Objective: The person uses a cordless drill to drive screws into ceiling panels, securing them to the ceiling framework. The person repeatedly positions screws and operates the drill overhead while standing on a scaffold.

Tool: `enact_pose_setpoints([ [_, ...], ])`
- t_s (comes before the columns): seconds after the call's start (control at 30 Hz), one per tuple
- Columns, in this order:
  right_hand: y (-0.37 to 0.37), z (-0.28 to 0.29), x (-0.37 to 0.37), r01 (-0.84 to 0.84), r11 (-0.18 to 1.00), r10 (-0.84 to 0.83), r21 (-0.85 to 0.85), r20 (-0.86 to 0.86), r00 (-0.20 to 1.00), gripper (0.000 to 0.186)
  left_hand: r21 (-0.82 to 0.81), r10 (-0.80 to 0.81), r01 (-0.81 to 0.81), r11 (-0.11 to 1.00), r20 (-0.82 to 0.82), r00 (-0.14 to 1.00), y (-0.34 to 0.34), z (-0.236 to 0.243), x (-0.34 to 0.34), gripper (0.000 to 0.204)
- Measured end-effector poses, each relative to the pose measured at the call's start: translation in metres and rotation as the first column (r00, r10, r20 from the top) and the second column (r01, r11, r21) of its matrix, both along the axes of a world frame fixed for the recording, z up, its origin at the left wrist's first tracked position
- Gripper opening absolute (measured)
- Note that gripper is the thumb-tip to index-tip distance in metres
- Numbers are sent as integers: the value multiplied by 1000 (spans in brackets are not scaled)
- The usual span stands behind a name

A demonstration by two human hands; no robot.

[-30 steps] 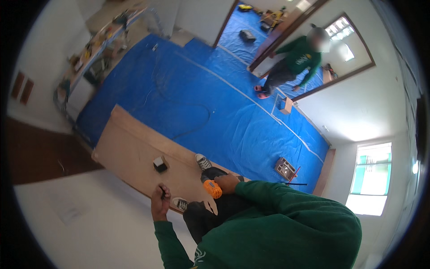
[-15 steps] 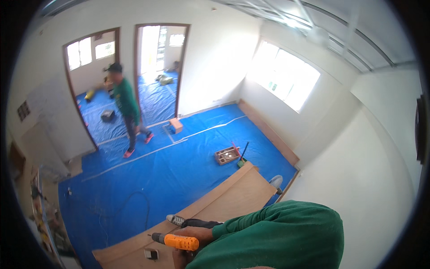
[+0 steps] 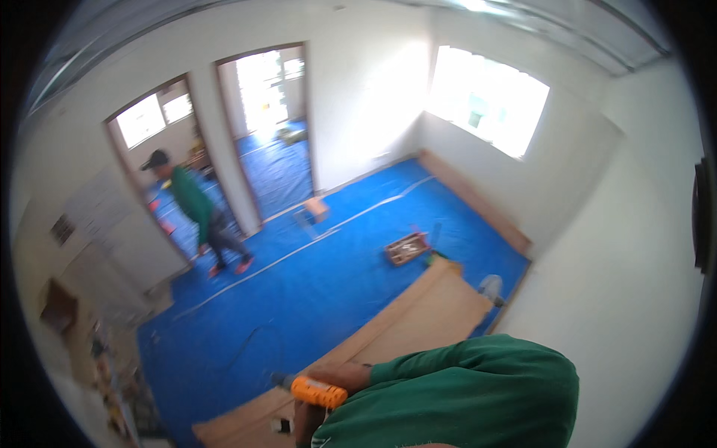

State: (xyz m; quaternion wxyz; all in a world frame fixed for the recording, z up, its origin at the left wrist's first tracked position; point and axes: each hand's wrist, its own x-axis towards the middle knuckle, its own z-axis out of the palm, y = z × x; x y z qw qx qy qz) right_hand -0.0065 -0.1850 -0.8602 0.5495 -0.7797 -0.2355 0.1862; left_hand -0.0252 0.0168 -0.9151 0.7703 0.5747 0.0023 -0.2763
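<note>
Right hand (image 3: 340,373) was clamped on orange drill (image 3: 320,393); left hand (image 3: 306,422) was near it, couldn't tell grip. Small box (image 3: 282,425) sat left of both, on wooden board (image 3: 422,317).

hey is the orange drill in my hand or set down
In hand: the right hand holds the orange drill, with the tan board beyond it. Whether it is running, I cannot tell.
</note>
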Motion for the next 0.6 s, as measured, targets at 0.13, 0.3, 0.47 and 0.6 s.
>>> enact_pose_setpoints([
  [0.13, -3, 9, 25, 133, 934, 71, 331, -540, 839, 44, 59, 62, -63, 996, 15, 998, 8, 27, 19, 22],
  [0.3, 24, 12, 59, -96, 930, 189, 354, -239, 952, 34, -44, 188, -189, 981, -33, 982, 35, 9, 8, 23],
  [0.47, 43, -20, 88, -350, 876, 444, 333, -271, 854, 35, 88, 317, -312, 946, -41, 948, 39, 37, -10, 25],
  [0.6, 36, -19, 110, -573, 742, 654, 349, -188, 733, 38, 84, 487, -482, 872, -63, 871, 2, 27, -36, 36],
])
